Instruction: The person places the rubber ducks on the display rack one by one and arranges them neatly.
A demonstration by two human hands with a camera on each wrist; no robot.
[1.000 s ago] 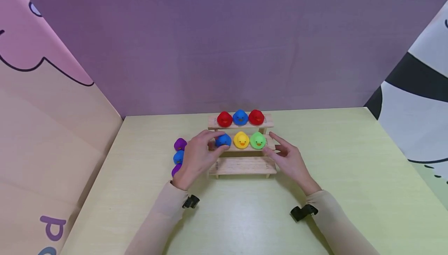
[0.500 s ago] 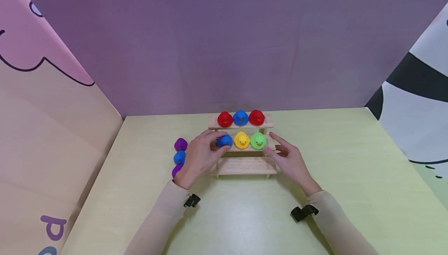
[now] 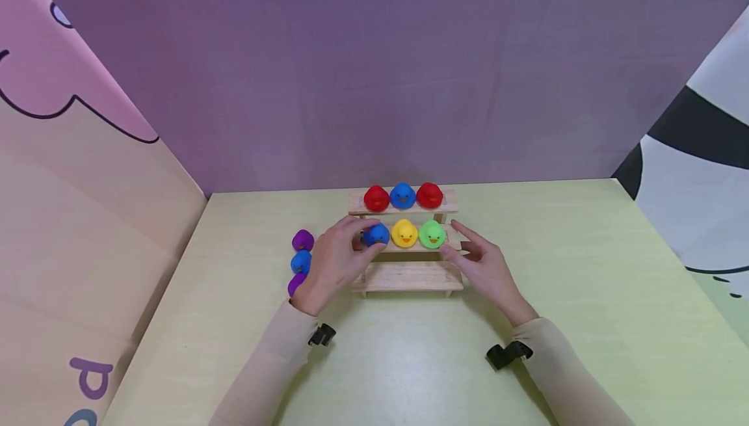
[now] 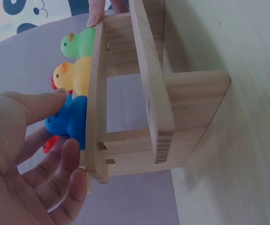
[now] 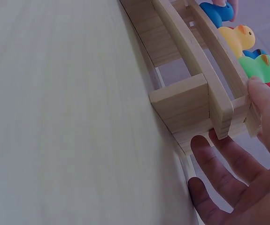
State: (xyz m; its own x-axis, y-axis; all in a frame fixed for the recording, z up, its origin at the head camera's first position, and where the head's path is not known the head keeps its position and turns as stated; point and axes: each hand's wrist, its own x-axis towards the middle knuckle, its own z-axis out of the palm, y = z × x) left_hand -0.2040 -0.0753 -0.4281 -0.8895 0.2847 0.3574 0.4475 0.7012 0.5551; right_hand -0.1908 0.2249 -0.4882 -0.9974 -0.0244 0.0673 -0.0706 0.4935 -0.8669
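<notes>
My left hand (image 3: 336,257) pinches a blue rubber duck (image 3: 377,235) between thumb and fingers at the left end of the middle step. On its right, a yellow duck (image 3: 404,233) and a green duck (image 3: 432,234) stand on the same step of a wooden three-step stand (image 3: 409,276). My right hand (image 3: 486,270) holds the right end of that step, thumb at the front edge beside the green duck, index finger at the back corner. In the right wrist view, its other fingers (image 5: 219,173) spread loosely below the step.
Red ducks (image 3: 376,199) flank another blue duck (image 3: 402,196) on the top step. Left of the stand, two purple ducks (image 3: 302,240) and a blue one (image 3: 301,261) stand in a line on the table (image 3: 246,218), partly behind my left hand. A purple backdrop (image 3: 409,88) rises behind.
My left hand and its blue duck have shifted very slightly right, toward the yellow duck. My right hand stays where it was.
</notes>
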